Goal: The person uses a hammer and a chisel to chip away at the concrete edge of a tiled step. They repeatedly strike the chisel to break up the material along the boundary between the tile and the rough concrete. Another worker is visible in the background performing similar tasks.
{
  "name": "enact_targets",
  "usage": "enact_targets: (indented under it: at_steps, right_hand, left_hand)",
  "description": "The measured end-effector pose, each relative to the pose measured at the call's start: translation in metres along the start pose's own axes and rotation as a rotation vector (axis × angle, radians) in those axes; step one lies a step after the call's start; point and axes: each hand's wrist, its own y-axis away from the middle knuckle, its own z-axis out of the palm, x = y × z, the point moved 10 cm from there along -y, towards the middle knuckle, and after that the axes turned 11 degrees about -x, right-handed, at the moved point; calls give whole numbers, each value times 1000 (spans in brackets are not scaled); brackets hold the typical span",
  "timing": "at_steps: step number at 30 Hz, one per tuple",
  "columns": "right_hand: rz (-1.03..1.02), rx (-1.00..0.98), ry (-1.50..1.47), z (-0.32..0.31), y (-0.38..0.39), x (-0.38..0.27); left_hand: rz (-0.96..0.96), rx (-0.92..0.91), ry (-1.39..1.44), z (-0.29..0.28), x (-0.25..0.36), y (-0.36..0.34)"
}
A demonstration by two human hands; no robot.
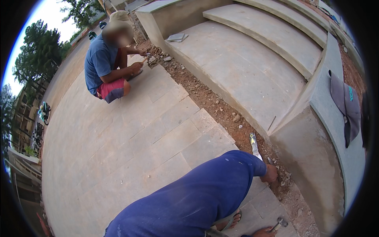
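My left arm in a blue sleeve reaches across the lower middle, and my left hand (271, 173) is down at the strip of loose reddish soil (284, 185) beside the paving; its fingertips are hidden. Close to that hand lies a long tool (254, 145) with a yellow-and-blue handle and a pale blade. At the bottom edge, my right hand (263, 232), partly cut off, is closed around the handle of a hammer (281, 222), whose head is just above the grey paving slabs (169, 130). My foot (233, 221) in a sandal stands between the two hands.
A co-worker (104, 63) in a blue shirt squats at the upper left, holding a hammer near the soil strip. Concrete steps (252, 67) and a low sloping wall (312, 158) border the right. A grey cloth item (345, 98) hangs over the wall. Stones (237, 117) dot the soil.
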Motion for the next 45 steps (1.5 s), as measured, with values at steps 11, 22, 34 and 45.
enact_targets:
  at_steps: [11, 22, 34, 45]
  right_hand:
    - [-7, 10, -1, 12, 0, 3]
    - [-4, 13, 8, 0, 2, -2]
    - [-5, 11, 22, 10, 0, 3]
    - [-8, 7, 31, -8, 5, -7]
  left_hand:
    - [6, -32, -24, -4, 3, 9]
    - [6, -51, -1, -11, 6, 16]
    - [38, -45, -19, -7, 8, 16]
    - [25, -49, -4, -1, 7, 19]
